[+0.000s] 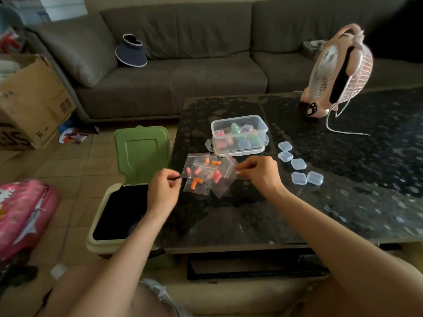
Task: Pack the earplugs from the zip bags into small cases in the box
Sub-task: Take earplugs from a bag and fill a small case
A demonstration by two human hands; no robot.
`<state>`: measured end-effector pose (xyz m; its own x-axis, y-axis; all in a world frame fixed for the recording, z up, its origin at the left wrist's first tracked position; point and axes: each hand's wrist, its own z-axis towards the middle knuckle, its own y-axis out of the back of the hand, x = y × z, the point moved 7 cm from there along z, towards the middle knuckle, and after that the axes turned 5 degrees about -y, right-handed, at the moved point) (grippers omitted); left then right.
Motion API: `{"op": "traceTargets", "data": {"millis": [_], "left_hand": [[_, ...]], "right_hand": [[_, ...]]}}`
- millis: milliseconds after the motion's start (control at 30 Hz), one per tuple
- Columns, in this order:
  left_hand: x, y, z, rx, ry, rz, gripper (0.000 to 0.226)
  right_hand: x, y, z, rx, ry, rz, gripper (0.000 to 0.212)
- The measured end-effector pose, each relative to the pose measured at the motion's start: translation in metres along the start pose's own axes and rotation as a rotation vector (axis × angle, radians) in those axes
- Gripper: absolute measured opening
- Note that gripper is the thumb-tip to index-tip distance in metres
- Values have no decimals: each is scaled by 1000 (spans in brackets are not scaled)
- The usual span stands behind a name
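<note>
Several clear zip bags with orange and pink earplugs lie in a pile on the dark table. My right hand pinches the edge of one zip bag at the pile's right side. My left hand hovers just left of the pile, its fingers curled and pinching a small dark thing I cannot make out. Behind the bags stands a clear plastic box with coloured small cases inside. Several clear empty small cases lie on the table to the right.
A green-lidded bin stands open on the floor by the table's left edge. A pink fan with its cord sits at the table's back right. A grey sofa, a cardboard box and a pink bag surround the table.
</note>
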<state>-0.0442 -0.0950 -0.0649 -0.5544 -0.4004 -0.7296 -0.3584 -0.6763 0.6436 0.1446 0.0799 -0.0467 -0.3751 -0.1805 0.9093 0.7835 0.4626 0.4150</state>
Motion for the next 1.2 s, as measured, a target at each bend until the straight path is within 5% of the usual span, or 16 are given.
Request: {"op": "traceTargets", "data": {"millis": [100, 267, 633, 1200], "left_hand": [[-46, -19, -9, 89, -147, -126, 16], [-82, -50, -18, 277, -187, -308, 50], [-101, -69, -26, 372, 10, -576, 19], [-93, -67, -32, 413, 148, -553, 42]], "right_hand": [[2, 6, -3, 46, 73, -77, 15], [7, 17, -12, 203, 188, -22, 33], [1, 32, -14, 311, 192, -5, 32], [6, 7, -25, 439, 212, 22, 28]]}}
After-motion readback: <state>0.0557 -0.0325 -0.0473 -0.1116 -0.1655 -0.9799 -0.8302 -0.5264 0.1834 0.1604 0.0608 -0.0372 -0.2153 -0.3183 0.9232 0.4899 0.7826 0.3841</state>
